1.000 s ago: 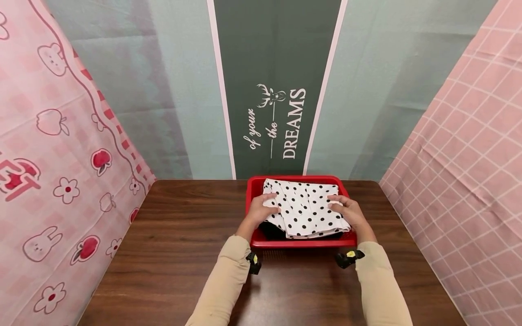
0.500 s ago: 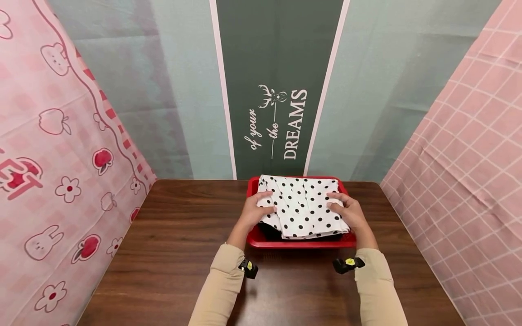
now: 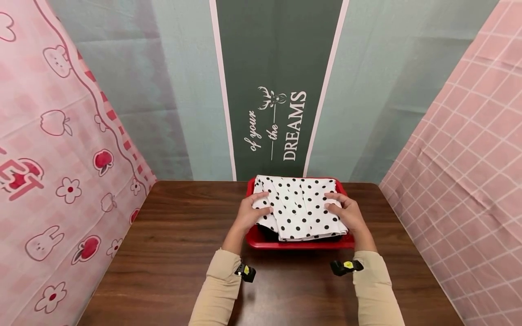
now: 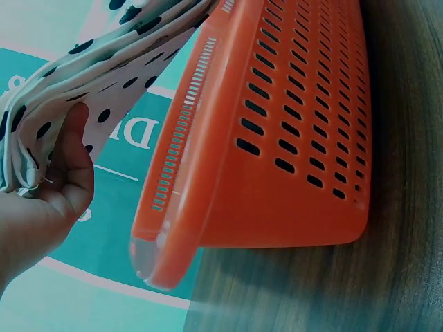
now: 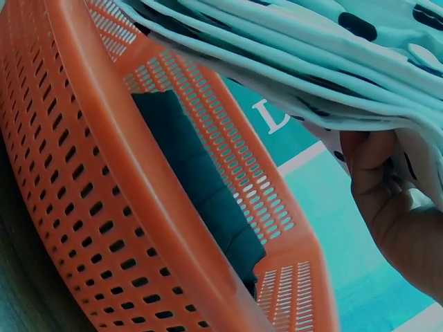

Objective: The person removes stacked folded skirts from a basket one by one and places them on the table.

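Both hands hold a folded white cloth with black polka dots, one at each side. My left hand grips its left edge, thumb on top; the left wrist view shows fingers curled under the folded layers. At the opposite edge my right hand grips likewise, with its fingers beneath the stack in the right wrist view. The cloth is raised over a red perforated plastic basket, covering most of its opening in the head view. Inside the basket lies a dark folded cloth.
The basket stands on a dark wood-grain table, near its back edge. A grey-green curtain with lettering hangs behind. Pink printed fabric borders the left side, and pink checked fabric the right.
The polka-dot cloth has risen a little and shifted slightly left, with both hands keeping their grip. The basket has stayed in place.
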`<state>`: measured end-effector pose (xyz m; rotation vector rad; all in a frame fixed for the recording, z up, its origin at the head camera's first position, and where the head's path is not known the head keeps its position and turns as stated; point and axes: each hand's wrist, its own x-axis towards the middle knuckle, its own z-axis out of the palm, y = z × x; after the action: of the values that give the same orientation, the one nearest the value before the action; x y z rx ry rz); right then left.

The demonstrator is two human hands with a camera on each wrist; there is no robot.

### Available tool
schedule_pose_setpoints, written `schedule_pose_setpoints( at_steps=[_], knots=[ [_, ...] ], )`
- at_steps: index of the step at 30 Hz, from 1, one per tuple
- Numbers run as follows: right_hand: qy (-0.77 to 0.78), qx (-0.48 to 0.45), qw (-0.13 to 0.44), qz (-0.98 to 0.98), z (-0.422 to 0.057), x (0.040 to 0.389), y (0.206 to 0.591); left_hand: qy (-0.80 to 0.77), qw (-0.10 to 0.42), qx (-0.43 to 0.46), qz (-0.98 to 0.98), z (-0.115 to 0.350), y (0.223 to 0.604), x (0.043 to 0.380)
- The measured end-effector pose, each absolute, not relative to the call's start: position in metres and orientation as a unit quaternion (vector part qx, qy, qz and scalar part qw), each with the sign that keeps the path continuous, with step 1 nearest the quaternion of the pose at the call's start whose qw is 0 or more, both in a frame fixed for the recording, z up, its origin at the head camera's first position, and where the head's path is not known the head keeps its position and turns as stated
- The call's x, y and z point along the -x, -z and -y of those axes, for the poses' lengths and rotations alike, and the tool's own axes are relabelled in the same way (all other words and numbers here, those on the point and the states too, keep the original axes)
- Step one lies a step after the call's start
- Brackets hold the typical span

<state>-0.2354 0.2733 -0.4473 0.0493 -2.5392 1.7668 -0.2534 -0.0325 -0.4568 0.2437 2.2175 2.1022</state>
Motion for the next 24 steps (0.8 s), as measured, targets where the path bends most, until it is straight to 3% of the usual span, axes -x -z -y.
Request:
schedule_pose_setpoints(
  at_steps=[24],
  knots=[
    [-0.697,0.013,0.022,0.717,-0.217,0.196,0.457,-0.697,0.027,-0.064,-0.713,0.086,0.444,0.209]
  ],
)
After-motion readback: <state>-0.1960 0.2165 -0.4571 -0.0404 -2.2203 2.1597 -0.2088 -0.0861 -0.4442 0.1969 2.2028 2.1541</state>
